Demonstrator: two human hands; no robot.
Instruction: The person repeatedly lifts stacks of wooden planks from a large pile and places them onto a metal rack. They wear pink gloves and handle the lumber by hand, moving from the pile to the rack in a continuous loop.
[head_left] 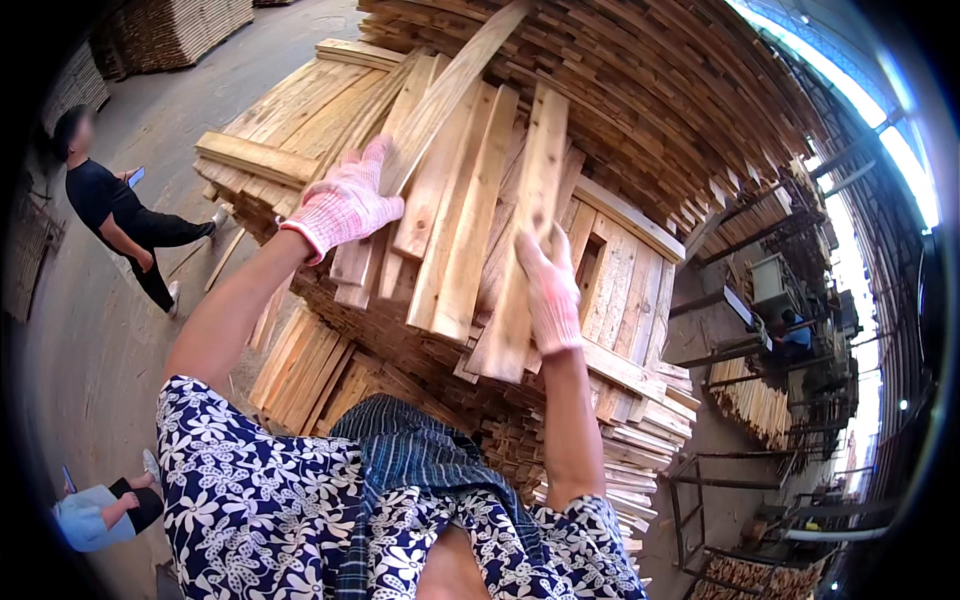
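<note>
My left hand [350, 200], in a pink-white knitted glove, is at the near end of a long wooden board [450, 90] that slants up toward the far stack. Its fingers are spread, with the thumb apart, and the palm faces down against the wood. My right hand [550, 285], gloved alike, grips the right edge of a pale plank [540, 170] whose near end looks blurred. Between the hands, several loose planks [463, 220] lie side by side on the pile, their near ends uneven. The undersides of both hands are hidden.
A tall stack of lumber [640, 80] rises beyond the pile. Crosswise battens [255, 158] lie on the pile's left, and more cut wood [300, 370] sits below. A person in black [120, 205] walks at left; another in light blue [95, 515] is lower left. Metal frames [720, 485] stand right.
</note>
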